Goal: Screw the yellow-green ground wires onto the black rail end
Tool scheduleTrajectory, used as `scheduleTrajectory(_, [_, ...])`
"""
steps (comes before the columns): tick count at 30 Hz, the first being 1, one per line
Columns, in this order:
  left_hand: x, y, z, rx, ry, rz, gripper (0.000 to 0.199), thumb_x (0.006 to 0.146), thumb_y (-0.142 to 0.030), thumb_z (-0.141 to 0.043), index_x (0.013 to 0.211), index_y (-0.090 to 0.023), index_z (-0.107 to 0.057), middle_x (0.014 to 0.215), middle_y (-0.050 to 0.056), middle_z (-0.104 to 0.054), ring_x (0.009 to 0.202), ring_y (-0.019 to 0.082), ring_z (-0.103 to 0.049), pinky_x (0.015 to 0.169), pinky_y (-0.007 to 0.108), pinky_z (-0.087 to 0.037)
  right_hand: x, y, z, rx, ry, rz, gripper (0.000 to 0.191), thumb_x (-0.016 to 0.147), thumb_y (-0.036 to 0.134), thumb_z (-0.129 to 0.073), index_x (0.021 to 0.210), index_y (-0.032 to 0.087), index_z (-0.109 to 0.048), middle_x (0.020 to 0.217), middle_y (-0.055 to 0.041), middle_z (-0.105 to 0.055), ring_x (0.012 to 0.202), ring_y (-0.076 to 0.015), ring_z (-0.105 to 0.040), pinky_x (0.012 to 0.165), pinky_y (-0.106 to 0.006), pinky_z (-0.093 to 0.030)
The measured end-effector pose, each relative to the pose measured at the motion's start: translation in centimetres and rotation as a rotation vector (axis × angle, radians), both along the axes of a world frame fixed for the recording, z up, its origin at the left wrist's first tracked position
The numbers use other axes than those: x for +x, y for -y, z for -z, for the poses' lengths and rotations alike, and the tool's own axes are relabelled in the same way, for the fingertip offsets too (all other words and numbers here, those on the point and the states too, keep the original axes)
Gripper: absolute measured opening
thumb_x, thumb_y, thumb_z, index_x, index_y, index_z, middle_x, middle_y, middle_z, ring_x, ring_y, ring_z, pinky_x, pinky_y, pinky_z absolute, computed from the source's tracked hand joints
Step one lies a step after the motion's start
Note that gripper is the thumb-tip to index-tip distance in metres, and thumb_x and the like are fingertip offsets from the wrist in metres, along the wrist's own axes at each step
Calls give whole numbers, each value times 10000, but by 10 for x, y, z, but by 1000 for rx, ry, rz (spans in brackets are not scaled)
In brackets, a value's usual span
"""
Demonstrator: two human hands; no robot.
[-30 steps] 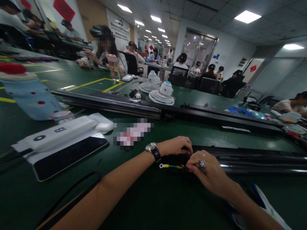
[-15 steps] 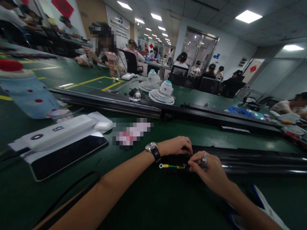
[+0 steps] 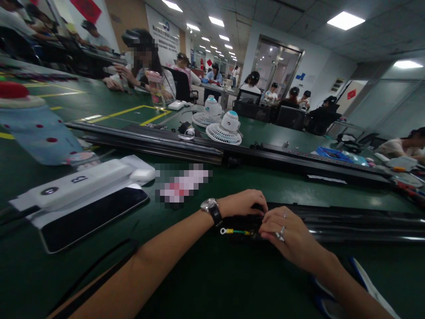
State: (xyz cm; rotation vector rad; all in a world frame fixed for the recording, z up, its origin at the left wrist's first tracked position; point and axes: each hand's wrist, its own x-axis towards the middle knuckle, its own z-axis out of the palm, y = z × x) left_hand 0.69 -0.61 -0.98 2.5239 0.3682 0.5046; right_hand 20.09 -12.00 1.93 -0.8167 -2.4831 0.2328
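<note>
Rolled a little since half a second ago: right hand point(image 3: 294, 241), with the knuckles turned more up and two rings point(image 3: 281, 233) plain to see. In nearly the same spot as before: left hand point(image 3: 244, 203) and the small green-and-yellow wire point(image 3: 238, 231). See the wire at nine o'clock from the right fingertips point(image 3: 265, 231), with one end right next to them. Find its long way going flat from nine to three, with a silver ring end point(image 3: 223, 231) at nine. Note the right hand as the nearer one, and the left hand at twelve o'clock from the wire, close but apart. Right hand palm down, coming in from four o'clock, fingers bent and bunched close to the thumb. Can't tell about any small thing pinched inside. Left hand reaching in from eight o'clock, back up, fingers curled down by the near end of the long black strips point(image 3: 361, 221), tips partly hidden. Can't tell how firm the hold, if any. See the strips stretching toward three o'clock on the dark green table point(image 3: 186, 274), and a blue-and-white tool point(image 3: 373, 283) at four o'clock, partly behind the right arm.
</note>
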Motion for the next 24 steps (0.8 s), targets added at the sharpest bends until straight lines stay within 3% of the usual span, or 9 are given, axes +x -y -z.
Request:
scheduleTrajectory(3, [0,0,2,6,10,2,129,881,-172,-667,1001,-203,-702,1099,53,-636,1047,172,-590,954,284,-422,6,-2,-1,42,-4,-38,90,955,160,-570,990,216,-632,943,-39,-698,1019,-218,-615,905,-398,-456])
scheduleTrajectory(8, [2,1,-1,-2,24,16,177,866,-141,-676,1028,-209,-691,1056,41,-654,1038,171,-594,944,279,-420,8,-1,3,-47,-210,101,88,941,152,-573,889,211,-613,893,-39,-677,878,-185,-627,786,-337,-492])
scheduleTrajectory(12, [2,2,-3,-8,22,27,155,875,-126,-657,1007,-202,-689,1041,37,-660,1025,168,-595,935,279,-423,3,2,3,-100,-216,133,112,947,177,-574,847,208,-614,841,-30,-669,825,-178,-626,755,-327,-486])
scheduleTrajectory(16, [1,1,-2,-4,21,27,107,880,-149,-658,969,-189,-700,1074,52,-650,1031,168,-597,947,282,-425,2,2,3,-87,-216,153,115,950,192,-574,853,212,-631,820,-19,-677,823,-179,-634,761,-327,-478])
scheduleTrajectory(24, [-3,2,-6,-9,19,21,161,884,-143,-649,1013,-216,-712,1086,52,-640,1041,166,-599,935,272,-435,12,-3,-1,-25,-403,346,136,953,241,-572,848,213,-654,721,3,-679,669,-159,-655,658,-288,-490])
